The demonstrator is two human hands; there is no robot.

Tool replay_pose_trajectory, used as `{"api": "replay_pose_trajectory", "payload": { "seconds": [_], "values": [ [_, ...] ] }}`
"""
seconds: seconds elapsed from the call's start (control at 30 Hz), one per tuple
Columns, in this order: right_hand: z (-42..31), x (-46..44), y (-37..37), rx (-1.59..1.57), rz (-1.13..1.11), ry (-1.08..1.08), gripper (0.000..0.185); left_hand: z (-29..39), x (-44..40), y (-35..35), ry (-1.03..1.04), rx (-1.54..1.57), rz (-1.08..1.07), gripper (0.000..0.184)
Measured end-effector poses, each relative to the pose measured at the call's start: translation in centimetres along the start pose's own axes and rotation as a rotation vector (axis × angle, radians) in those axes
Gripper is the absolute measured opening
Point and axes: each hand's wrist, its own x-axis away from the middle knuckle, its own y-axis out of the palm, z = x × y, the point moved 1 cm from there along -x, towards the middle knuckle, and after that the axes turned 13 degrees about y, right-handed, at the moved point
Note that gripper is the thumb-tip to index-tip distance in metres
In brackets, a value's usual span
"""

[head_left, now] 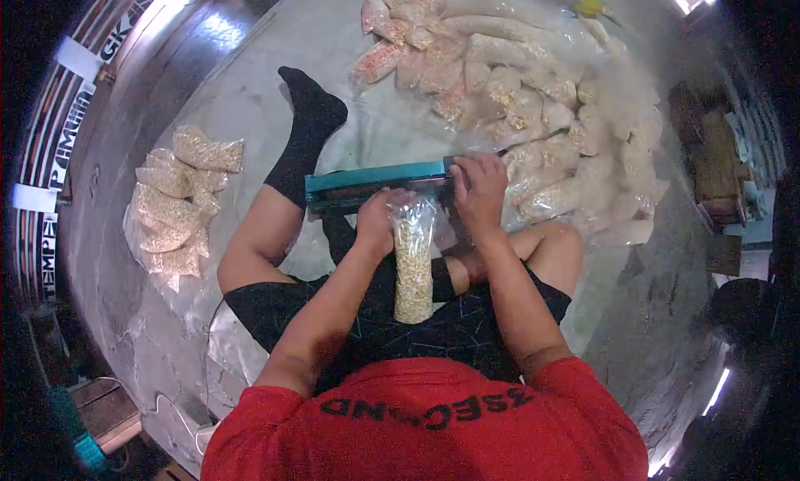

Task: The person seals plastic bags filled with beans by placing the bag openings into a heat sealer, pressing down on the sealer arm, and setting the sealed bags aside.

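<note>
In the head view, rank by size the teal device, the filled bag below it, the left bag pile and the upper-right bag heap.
1. Upper-right bag heap
2. Left bag pile
3. Teal device and filled bag: too alike to rank.

Red shirt (417, 448), black lettering (454, 412); black shorts (267, 310), pale lines.
Teal-and-dark bar (379, 177); clear bag (414, 268) of cream pieces (412, 293); far-right bags (546, 164) cream, some pink.

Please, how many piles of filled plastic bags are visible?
2: a small pile at the left, and a large pile at the upper right. Others may be hidden outside the view.
</note>
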Motion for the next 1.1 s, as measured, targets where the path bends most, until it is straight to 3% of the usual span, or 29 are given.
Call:
{"api": "replay_pose_trajectory", "payload": {
  "seconds": [0.2, 0.27, 0.37, 0.47, 0.9, 1.03, 1.1],
  "values": [
    [0.8, 0.8, 0.7, 0.024, -0.038, 0.063, 0.018, -0.1, 2.5, -1.7, 0.08, -0.163, 0.015, 0.037],
    [0.9, 1.0, 0.8, 0.056, -0.046, 0.069, 0.018, 1.5, 5.8, -1.5, -0.059, -0.248, 0.236, 0.034],
    [1.3, 1.3, 1.7, 0.053, -0.022, 0.078, 0.018, 2.6, 9.5, -2.7, -0.081, -0.076, 0.176, 0.036],
    [1.8, 1.5, 2.4, 0.056, 0.011, 0.083, 0.018, 3.3, 10.7, -3.3, -0.088, -0.103, 0.119, 0.04],
    [2.1, 2.4, 3.4, 0.082, 0.024, 0.022, 0.019, 3.4, 5.7, -1.9, -0.234, -0.129, 0.13, 0.048],
    [1.3, 2.6, 3.1, 0.157, 0.023, -0.005, 0.017, 3.1, 2.7, 0.2, -0.264, -0.221, 0.192, 0.041],
    [1.9, 2.5, 3.3, 0.16, 0.019, -0.018, 0.017, 0.7, 1.0, -0.7, -0.206, -0.007, -0.04, 0.033]
  ]
}}
